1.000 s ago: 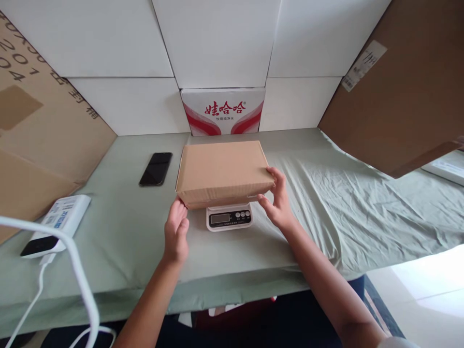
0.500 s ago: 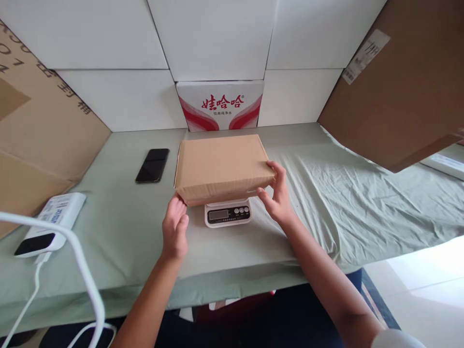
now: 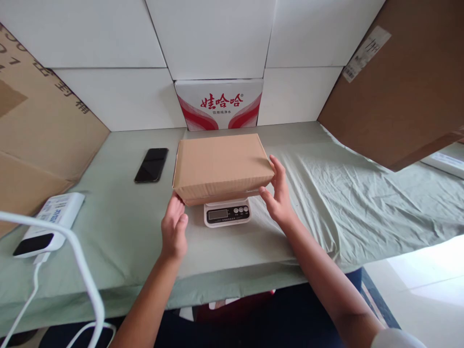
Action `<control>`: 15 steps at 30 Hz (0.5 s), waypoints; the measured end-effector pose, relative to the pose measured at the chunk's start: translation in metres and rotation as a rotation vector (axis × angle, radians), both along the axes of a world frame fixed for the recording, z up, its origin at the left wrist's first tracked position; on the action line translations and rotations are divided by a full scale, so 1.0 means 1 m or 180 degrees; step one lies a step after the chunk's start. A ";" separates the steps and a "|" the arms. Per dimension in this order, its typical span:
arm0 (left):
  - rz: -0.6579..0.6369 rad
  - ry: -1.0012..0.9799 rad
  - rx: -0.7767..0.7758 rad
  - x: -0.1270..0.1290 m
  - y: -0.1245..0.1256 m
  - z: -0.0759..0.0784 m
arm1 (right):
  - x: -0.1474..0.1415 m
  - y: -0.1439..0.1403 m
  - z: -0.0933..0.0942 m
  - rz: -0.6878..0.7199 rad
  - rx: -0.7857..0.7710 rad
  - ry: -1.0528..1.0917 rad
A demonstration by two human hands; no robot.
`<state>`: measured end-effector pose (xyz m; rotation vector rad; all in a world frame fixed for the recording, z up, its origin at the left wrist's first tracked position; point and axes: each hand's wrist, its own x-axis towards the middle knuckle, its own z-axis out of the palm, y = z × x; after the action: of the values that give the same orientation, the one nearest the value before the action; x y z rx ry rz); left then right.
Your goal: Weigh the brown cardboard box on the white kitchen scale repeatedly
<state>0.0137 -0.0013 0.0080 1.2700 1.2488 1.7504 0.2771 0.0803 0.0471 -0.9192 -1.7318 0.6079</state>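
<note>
One pale green cloth [image 3: 126,232] covers the worktop, and near the middle of it a closed brown box [image 3: 221,164] sits over the scale. Its long axis runs left to right across the person's view, the right end a touch farther off; the underside is hidden, so full contact with the scale cannot be told.

Both hands come in from the near side, one at each end, and neither is clearly nearer. From the right hand [image 3: 278,200], the box lies to the left and slightly ahead: fingers stand along the short right end, thumb before the front face, opened around the corner without a visible squeeze. Whether those tips touch is hard to tell. From the left hand [image 3: 174,232], it lies ahead and to the right; the fingers reach to the low front corner, their tips partly hidden behind the cardboard, while the thumb stands apart, pinching nothing.

The scale [image 3: 227,215] shows only its front panel, between the hands and just below the box's near edge. Smallest are its three round buttons [image 3: 241,210], right of the display.
</note>
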 end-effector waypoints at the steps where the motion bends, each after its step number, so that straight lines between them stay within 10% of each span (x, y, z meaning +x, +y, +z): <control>1: -0.0012 0.0009 -0.0008 0.000 0.000 0.000 | -0.001 0.000 0.000 0.0036 -0.0063 0.0018; 10: -0.0090 0.0119 0.0115 -0.003 0.002 0.018 | -0.006 0.002 0.016 -0.0028 -0.0129 0.0217; 15: -0.0258 0.0138 0.0231 -0.007 0.076 0.041 | -0.020 0.058 0.036 -0.0191 0.0075 0.0182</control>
<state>0.0067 0.0744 0.0487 1.3877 1.1507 1.7324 0.2571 0.1382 0.0836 -0.9255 -1.6514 0.5679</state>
